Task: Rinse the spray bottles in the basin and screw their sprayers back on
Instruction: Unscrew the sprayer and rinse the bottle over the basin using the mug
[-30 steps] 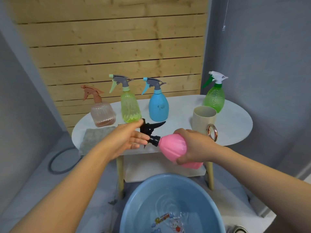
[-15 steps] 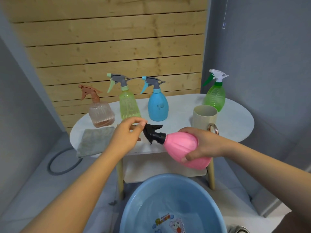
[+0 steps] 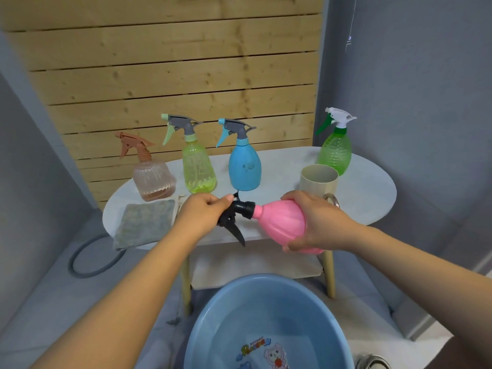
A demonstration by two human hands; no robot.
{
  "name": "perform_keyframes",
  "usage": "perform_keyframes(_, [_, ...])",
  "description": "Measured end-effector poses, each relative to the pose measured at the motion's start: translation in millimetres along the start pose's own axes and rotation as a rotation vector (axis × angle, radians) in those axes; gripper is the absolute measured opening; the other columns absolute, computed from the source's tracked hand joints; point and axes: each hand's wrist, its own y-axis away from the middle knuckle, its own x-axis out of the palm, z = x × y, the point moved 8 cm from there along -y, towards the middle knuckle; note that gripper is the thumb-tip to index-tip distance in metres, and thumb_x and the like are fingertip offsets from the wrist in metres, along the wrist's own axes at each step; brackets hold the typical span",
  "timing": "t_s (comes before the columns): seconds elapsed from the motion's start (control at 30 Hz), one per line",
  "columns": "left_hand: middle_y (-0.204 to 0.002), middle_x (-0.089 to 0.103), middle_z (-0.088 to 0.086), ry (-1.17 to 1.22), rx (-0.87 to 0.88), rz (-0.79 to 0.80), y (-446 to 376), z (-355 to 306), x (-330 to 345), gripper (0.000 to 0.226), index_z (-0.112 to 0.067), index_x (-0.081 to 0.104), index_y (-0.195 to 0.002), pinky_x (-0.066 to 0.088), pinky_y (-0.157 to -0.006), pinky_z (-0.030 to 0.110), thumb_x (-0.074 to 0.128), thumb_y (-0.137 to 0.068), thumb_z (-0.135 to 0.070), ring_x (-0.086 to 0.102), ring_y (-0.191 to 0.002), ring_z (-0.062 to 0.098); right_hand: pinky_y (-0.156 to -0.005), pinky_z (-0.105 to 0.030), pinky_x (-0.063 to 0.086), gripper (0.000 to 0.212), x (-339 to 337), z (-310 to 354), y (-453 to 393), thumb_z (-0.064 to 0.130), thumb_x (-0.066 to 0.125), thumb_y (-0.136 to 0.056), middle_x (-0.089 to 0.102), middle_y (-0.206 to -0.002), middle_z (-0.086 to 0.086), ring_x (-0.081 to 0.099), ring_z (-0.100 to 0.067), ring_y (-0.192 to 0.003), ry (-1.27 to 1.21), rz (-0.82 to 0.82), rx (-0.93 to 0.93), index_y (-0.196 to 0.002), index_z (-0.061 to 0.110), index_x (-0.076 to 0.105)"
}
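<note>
I hold a pink spray bottle (image 3: pixel 282 222) on its side above the table's front edge. My right hand (image 3: pixel 316 219) wraps around its body. My left hand (image 3: pixel 205 213) grips its black sprayer (image 3: pixel 235 218), whose trigger points down. A blue basin (image 3: pixel 213 323) with water and a cartoon print stands on the floor below. On the white table (image 3: pixel 372 193) stand four more bottles with sprayers on: a clear brownish bottle (image 3: pixel 153 177), a yellow-green bottle (image 3: pixel 198 169), a blue bottle (image 3: pixel 245 166) and a green bottle (image 3: pixel 336 150).
A beige mug (image 3: pixel 318 179) stands on the table just behind my right hand. A grey cloth (image 3: pixel 145 222) lies at the table's front left. A grey hose ring (image 3: pixel 87 262) lies on the floor at left. Wooden slats back the table.
My left hand has closed on the black sprayer, and the sprayer has turned so its trigger now points down instead of up. The pink bottle stays in my right hand.
</note>
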Motion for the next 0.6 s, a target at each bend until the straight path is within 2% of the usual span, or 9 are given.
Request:
perform_keyframes(0.1, [-0.070, 0.063, 0.006, 0.100, -0.120, -0.035, -4, 8, -7, 0.030, -0.011, 0.064, -0.074, 0.039, -0.055, 0.026, 0.057, -0.092, -0.034, 0.053, -0.056, 0.015, -0.101, -0.041, 0.034, 0.096, 0, -3, 0, 0.058, 0.078, -0.055, 0.044, -0.130, 0.005, 0.044, -0.022, -0.117, 0.159, -0.021, 0.013, -0.134, 0.028, 0.032])
perform_keyframes(0.23, [-0.075, 0.059, 0.010, 0.087, -0.160, -0.086, -10, 23, -25, 0.032, -0.007, 0.066, -0.085, 0.035, -0.057, 0.029, 0.053, -0.095, -0.034, 0.045, -0.062, 0.020, -0.093, -0.034, 0.042, 0.096, -3, -23, 4, 0.055, 0.081, -0.054, 0.043, -0.127, 0.004, 0.041, -0.020, -0.113, -0.033, 0.048, 0.142, -0.133, 0.028, 0.032])
perform_keyframes(0.37, [-0.083, 0.057, 0.012, 0.090, -0.233, -0.189, -20, 42, -46, 0.019, -0.013, 0.059, -0.098, 0.036, -0.061, 0.030, 0.050, -0.097, -0.030, 0.045, -0.063, 0.022, -0.083, -0.029, 0.042, 0.088, -4, -38, 10, 0.049, 0.080, -0.060, 0.042, -0.117, 0.000, 0.043, -0.020, -0.107, -0.196, 0.095, 0.256, -0.132, 0.025, 0.034])
perform_keyframes(0.5, [-0.099, 0.059, 0.018, 0.052, -0.346, -0.302, -28, 64, -69, 0.029, -0.007, 0.057, -0.111, 0.038, -0.073, 0.032, 0.047, -0.097, -0.029, 0.057, -0.091, 0.031, -0.083, -0.028, 0.040, 0.086, -2, -41, 13, 0.051, 0.078, -0.064, 0.041, -0.119, -0.002, 0.043, -0.019, -0.106, -0.298, 0.111, 0.303, -0.132, 0.024, 0.035])
perform_keyframes(0.6, [-0.094, 0.058, 0.019, 0.061, -0.374, -0.267, -27, 68, -58, 0.026, -0.004, 0.055, -0.097, 0.042, -0.072, 0.035, 0.049, -0.097, -0.030, 0.054, -0.082, 0.029, -0.083, -0.028, 0.041, 0.088, 1, -39, 15, 0.054, 0.077, -0.064, 0.041, -0.116, 0.000, 0.044, -0.018, -0.106, -0.355, 0.124, 0.332, -0.134, 0.023, 0.034])
